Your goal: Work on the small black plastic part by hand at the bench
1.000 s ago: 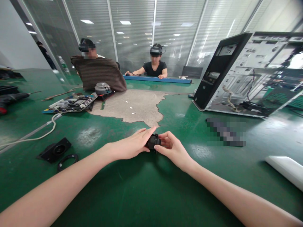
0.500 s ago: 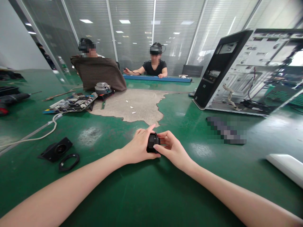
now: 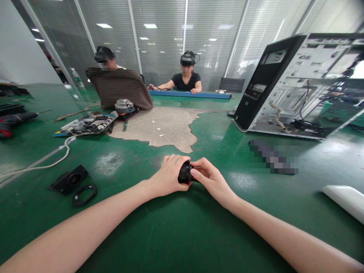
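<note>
A short black faceted cylindrical part (image 3: pixel 184 173) is held between both hands just above the green table. My left hand (image 3: pixel 170 173) wraps round its left side, fingers over the top and thumb underneath. My right hand (image 3: pixel 209 175) pinches its right end, thumb in front and fingers behind; that end is mostly hidden. To the left lie a black square-plated piece with a round opening (image 3: pixel 68 179) and a flat black ring (image 3: pixel 84 195). Neither hand touches these two.
A computer case (image 3: pixel 264 83) with its side open stands at the right, near a blurred dark strip (image 3: pixel 271 157) and a white object (image 3: pixel 345 201). At left are a circuit board (image 3: pixel 88 124), a white cable (image 3: pixel 66 151) and a drill (image 3: pixel 15 121). Two people sit across the table.
My left fingers, one of which was raised, have come down round the black part. My right fingers have closed further at its right end. Other objects on the table stay put.
</note>
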Tool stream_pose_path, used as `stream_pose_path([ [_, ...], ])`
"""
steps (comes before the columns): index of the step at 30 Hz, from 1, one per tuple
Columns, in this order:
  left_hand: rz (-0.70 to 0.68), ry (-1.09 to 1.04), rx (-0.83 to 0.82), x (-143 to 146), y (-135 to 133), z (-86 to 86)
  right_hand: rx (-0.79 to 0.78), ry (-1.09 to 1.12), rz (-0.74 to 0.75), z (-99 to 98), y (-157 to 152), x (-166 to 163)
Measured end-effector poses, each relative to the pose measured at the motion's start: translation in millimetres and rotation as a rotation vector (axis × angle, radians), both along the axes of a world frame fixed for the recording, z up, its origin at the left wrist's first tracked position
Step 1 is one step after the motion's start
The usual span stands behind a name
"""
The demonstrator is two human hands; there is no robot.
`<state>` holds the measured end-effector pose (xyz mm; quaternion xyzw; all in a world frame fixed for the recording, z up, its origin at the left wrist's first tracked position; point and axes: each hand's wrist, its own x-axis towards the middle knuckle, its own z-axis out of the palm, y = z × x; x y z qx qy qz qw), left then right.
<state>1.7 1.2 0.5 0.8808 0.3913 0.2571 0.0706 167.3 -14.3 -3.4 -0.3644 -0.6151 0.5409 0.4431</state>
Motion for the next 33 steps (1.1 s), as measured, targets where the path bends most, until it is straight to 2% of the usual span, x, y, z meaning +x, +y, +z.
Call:
stream_pose_path([
  [9, 0.001, 0.008, -0.009, -0.3, 0.8, -0.7, 0.05, -0.134, 0.017, 0.1, 4.9, 4.1],
  [16, 0.001, 0.014, -0.024, -1.2, 1.4, -0.4, 0.076, -0.068, 0.09, -2.4, -0.9, 7.0],
  [25, 0.006, -0.003, -0.037, -0.6, 0.3, -0.2, 0.014, -0.049, 0.032, -0.1, 2.5, 3.1],
  [33, -0.002, -0.001, -0.025, -3.1, 1.5, -2.4, 0.023, -0.048, 0.099, 1.2, -0.6, 7.3],
])
